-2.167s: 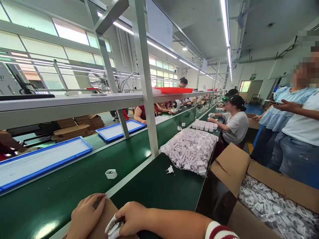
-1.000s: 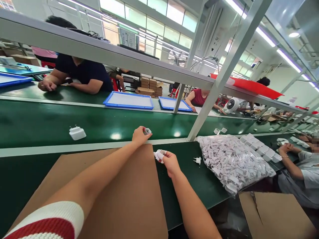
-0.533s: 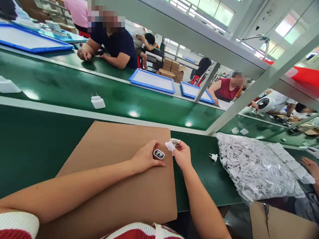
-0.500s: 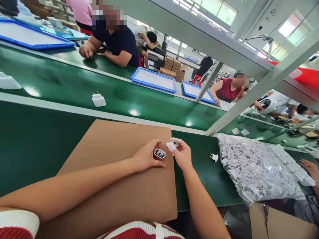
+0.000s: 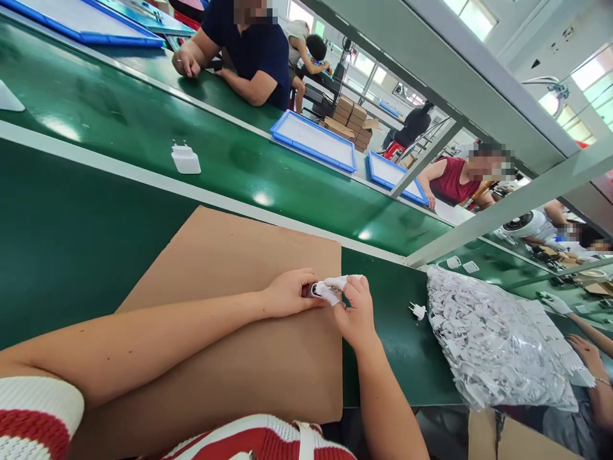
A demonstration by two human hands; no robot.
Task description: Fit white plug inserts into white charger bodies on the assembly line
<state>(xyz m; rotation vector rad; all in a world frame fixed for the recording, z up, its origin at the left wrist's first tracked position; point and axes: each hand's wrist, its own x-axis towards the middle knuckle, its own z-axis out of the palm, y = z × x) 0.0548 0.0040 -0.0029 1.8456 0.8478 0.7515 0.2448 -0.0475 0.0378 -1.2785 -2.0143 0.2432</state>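
My left hand [image 5: 292,294] is closed around a white charger housing [image 5: 315,291], whose open end faces right and shows dark parts inside. Against that open end, my right hand [image 5: 355,306] pinches a small white plug cover with metal pins, mostly hidden by the fingers. White finger cots cover the right thumb and a fingertip. Both hands are over the right edge of a brown cardboard sheet [image 5: 230,255]. To their right, a loose white plug piece [image 5: 418,311] with two pins lies on the green table.
A clear bag of white plastic parts [image 5: 498,338] lies at the right, near another person's hand [image 5: 587,351]. A white charger [image 5: 186,158] sits on the green belt [image 5: 230,172] beyond. Blue-rimmed trays [image 5: 313,142] and seated co-workers are across it. A metal post [image 5: 479,220] slants at right.
My right hand has brought the plug cover left against the housing's open end. My left fingers have closed more tightly around the housing. The camera view has tilted and shifted.
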